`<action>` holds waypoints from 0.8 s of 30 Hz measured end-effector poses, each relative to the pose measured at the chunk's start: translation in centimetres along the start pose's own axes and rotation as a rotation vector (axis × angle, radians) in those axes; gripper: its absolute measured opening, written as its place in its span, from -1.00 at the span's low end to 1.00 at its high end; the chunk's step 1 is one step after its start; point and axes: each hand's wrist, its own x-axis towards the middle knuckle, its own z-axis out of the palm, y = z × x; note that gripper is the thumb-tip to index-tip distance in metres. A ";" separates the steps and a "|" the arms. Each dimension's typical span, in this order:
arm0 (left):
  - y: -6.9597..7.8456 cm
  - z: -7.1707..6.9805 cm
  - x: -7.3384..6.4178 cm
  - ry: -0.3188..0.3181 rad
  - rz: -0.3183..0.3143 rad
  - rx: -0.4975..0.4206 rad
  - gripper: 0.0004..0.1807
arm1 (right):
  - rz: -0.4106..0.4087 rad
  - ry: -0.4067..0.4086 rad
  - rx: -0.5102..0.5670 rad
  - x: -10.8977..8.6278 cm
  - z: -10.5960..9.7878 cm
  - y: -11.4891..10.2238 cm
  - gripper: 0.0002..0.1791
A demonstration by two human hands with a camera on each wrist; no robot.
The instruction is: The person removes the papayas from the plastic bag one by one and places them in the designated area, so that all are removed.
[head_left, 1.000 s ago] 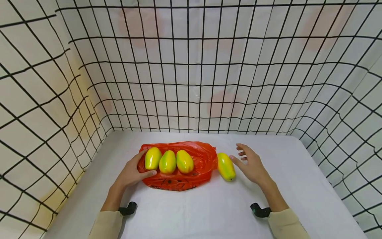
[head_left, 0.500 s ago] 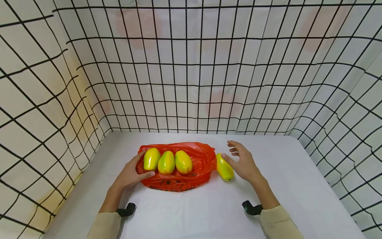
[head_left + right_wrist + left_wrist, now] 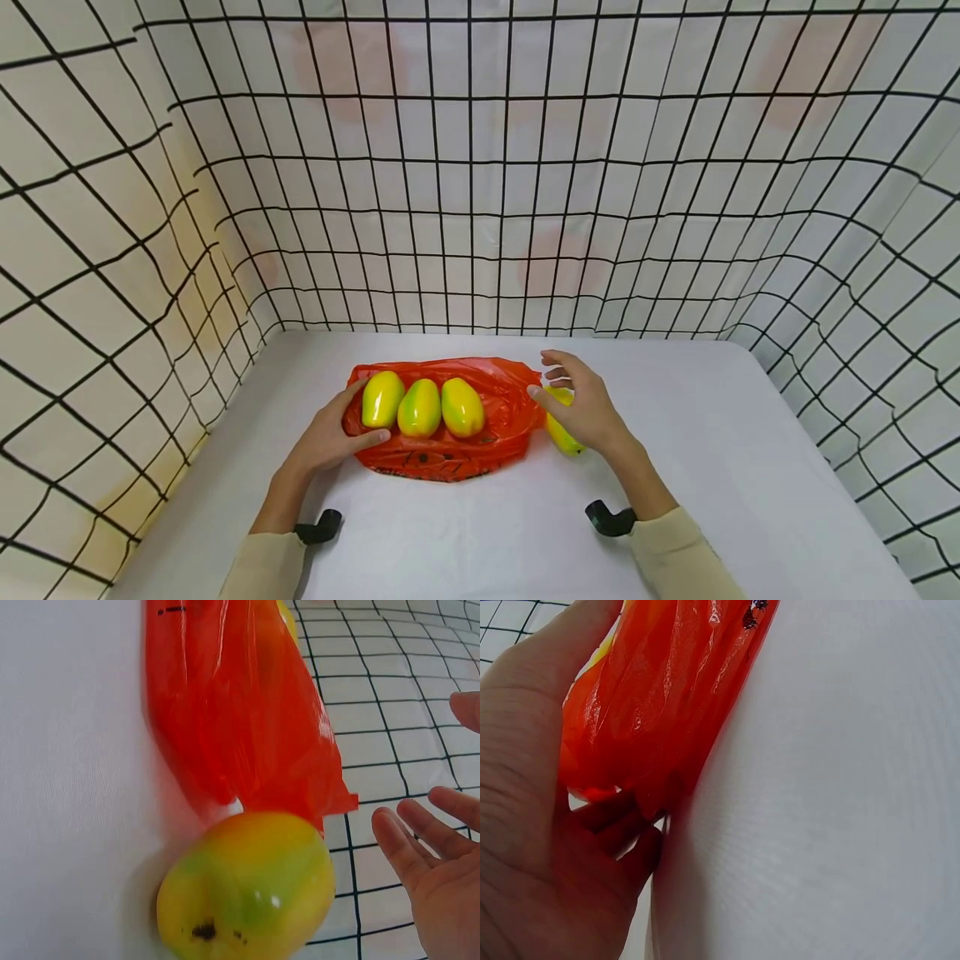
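Note:
A crumpled red plastic bag [image 3: 510, 400] lies on the table, with three glossy yellow-green papayas [image 3: 420, 408] in a row over it. At the bag's left end is my left hand [image 3: 330, 429], thumb along the front and fingers curled round behind; in the left wrist view its fingers [image 3: 619, 821] reach under the red plastic. A fourth papaya [image 3: 251, 889] lies on the table beside the bag's right end. My right hand [image 3: 588, 408] hovers over it with fingers spread and nothing held, partly hiding it in the head view.
A white-covered table [image 3: 480, 542] carries everything. Black wire grid panels [image 3: 480, 183] backed with white sheeting stand at the back and both sides. A black wrist camera [image 3: 318, 527] sits on the left wrist, another camera [image 3: 609, 518] on the right.
My right hand has moved left, from beside the lone papaya to over it, towards the bag's right end. The left hand, bag and papayas have stayed in place.

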 end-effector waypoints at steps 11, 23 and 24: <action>0.0 -0.2 0.0 0.002 -0.005 0.022 0.29 | 0.012 -0.100 0.112 0.7 2.6 -1.9 -0.34; -0.1 -0.1 0.1 0.009 0.002 0.025 0.30 | 0.096 -0.165 0.065 1.6 6.4 -1.8 -0.22; -0.1 -0.1 0.1 0.010 0.005 0.026 0.30 | 0.105 -0.167 0.052 1.6 6.6 -1.9 -0.21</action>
